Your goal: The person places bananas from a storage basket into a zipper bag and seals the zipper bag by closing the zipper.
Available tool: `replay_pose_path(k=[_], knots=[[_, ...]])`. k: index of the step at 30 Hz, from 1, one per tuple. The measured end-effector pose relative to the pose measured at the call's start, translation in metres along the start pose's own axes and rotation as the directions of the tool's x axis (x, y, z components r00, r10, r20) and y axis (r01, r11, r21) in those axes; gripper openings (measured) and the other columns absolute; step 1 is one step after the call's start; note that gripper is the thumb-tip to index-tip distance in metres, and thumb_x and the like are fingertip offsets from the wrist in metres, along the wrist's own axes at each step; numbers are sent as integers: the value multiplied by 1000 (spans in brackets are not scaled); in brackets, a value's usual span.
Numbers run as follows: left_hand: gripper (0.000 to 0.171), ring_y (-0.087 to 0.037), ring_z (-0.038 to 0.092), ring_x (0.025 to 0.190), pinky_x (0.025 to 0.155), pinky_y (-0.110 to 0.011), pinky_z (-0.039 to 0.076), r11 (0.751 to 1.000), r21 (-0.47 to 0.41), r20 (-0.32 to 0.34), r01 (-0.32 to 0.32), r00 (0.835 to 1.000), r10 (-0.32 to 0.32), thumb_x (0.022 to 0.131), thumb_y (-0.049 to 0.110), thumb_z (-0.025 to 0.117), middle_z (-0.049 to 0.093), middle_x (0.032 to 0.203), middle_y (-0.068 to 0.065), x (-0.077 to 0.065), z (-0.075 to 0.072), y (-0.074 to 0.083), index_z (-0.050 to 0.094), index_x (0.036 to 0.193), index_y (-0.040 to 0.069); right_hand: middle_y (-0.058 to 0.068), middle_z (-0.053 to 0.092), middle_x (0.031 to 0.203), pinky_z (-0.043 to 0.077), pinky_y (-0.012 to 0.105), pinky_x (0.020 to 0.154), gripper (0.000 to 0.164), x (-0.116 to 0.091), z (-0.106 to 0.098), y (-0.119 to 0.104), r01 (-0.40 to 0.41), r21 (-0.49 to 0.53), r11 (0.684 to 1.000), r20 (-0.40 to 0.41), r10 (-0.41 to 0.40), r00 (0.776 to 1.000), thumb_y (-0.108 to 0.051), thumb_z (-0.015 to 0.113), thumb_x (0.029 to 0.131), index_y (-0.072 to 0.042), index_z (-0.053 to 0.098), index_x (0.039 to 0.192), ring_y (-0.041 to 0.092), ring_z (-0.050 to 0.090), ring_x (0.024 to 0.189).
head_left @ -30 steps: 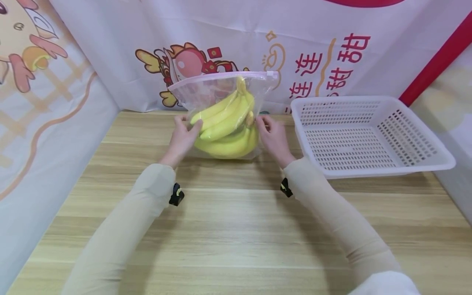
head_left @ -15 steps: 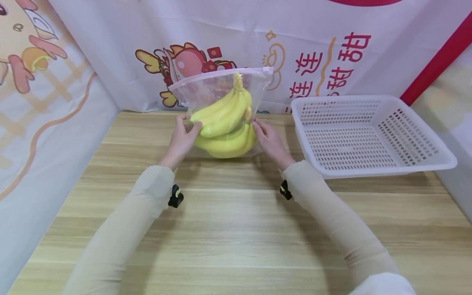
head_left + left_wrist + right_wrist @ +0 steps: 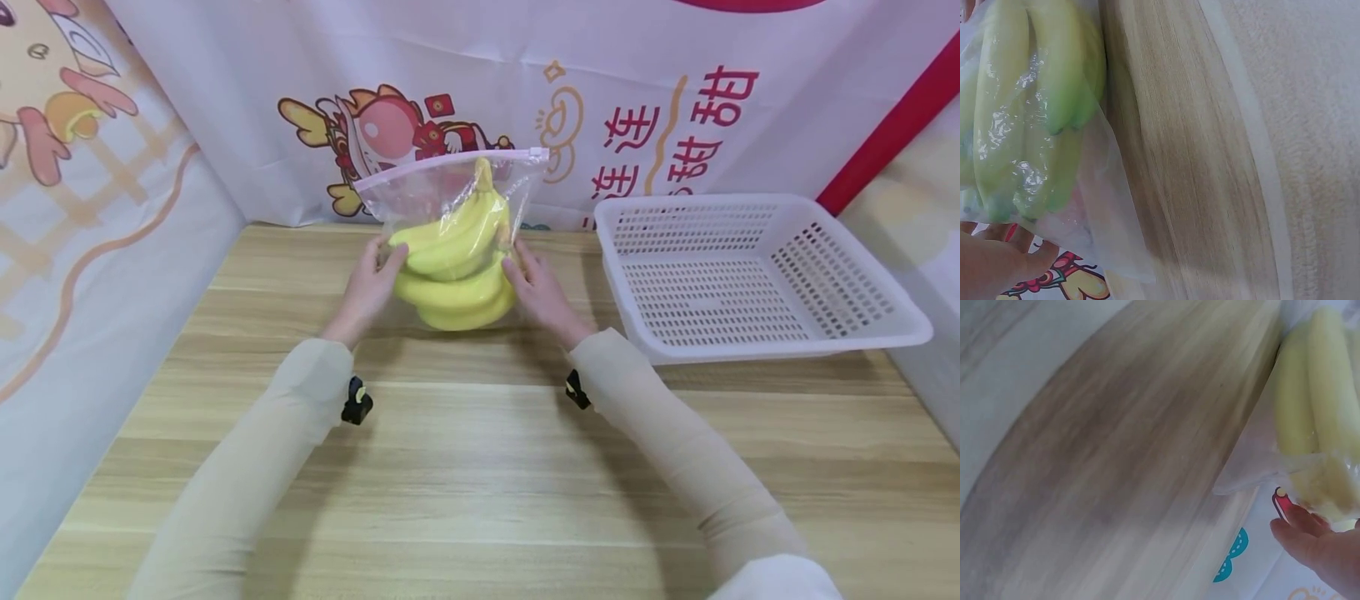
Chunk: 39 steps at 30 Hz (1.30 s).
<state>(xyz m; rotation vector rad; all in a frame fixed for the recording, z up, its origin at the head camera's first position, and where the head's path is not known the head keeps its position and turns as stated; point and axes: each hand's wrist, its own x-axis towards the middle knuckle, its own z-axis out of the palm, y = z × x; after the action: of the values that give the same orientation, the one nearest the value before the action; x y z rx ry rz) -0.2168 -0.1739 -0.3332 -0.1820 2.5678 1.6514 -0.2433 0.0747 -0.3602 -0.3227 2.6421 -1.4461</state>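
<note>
In the head view, a clear zip bag (image 3: pixel 420 200) with a pink top strip (image 3: pixel 450 161) stands near the back of the table. Several yellow bananas (image 3: pixel 459 304) sit inside it, stems upward. My left hand (image 3: pixel 366 285) grips the bag's left side, thumb in front over the banana tips. On the opposite side my right hand (image 3: pixel 545 292) holds the bag, its thumb against the lower bananas. Through the left wrist view the greenish tips of the bananas (image 3: pixel 1004 119) show through the plastic. The right wrist view has the right hand (image 3: pixel 1325 547) at the bag's edge.
A white plastic basket (image 3: pixel 750 347) with slotted walls stands to the right of the bag. Behind the wooden table (image 3: pixel 465 467) hangs a printed cloth (image 3: pixel 480 50), close to the bag. Another printed cloth (image 3: pixel 97 275) borders the left side.
My right hand has moved left from the bag's edge onto the bananas' side. The bag rose slightly, then came down and shifted a little. My left hand keeps its hold.
</note>
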Motion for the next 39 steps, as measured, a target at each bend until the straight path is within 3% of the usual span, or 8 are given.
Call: replay_pose_path(k=[7,12,17,25,31,39], knots=[[73,-32,24,146,118,-56,21,999,25,36,20,999,-21,94,62,36,23,159,-11,-1,-1,2,8,154,29,28,20,154,25,61,114,65,0,3,-5,-36,7,999,14,36,999,-49,34,100,-26,8,155,44,29,139],[81,-33,26,145,118,-52,24,998,57,43,26,999,-29,94,60,40,20,159,-15,1,-2,2,2,155,22,23,15,158,19,57,118,70,-2,8,-10,-50,-3,999,29,50,998,-49,39,98,-21,8,155,39,20,145],[84,-34,29,143,119,-48,26,995,77,1,61,998,-62,94,59,41,24,158,-17,4,-6,0,4,154,12,22,26,154,27,49,118,73,-3,14,-15,-55,15,998,28,54,998,-46,45,97,-12,14,154,35,33,139],[84,-38,29,142,117,-50,27,988,122,-56,94,995,-88,93,62,38,29,155,-18,3,-19,0,12,152,8,21,39,146,39,40,111,71,-2,26,-25,-71,72,995,36,69,997,-38,52,96,-6,19,151,30,48,127],[84,-39,29,142,118,-51,26,985,134,-89,106,992,-94,93,63,35,29,155,-19,2,-32,-2,14,152,5,20,50,132,48,36,102,70,0,36,-33,-12,116,993,55,6,998,-28,59,93,-1,24,148,28,57,114],[86,-41,31,140,116,-54,28,983,151,-113,104,990,-87,93,64,34,29,154,-22,0,-50,-11,13,152,4,16,52,126,55,28,86,73,0,52,-41,38,159,987,89,-53,995,-23,67,87,-1,28,145,23,60,99]])
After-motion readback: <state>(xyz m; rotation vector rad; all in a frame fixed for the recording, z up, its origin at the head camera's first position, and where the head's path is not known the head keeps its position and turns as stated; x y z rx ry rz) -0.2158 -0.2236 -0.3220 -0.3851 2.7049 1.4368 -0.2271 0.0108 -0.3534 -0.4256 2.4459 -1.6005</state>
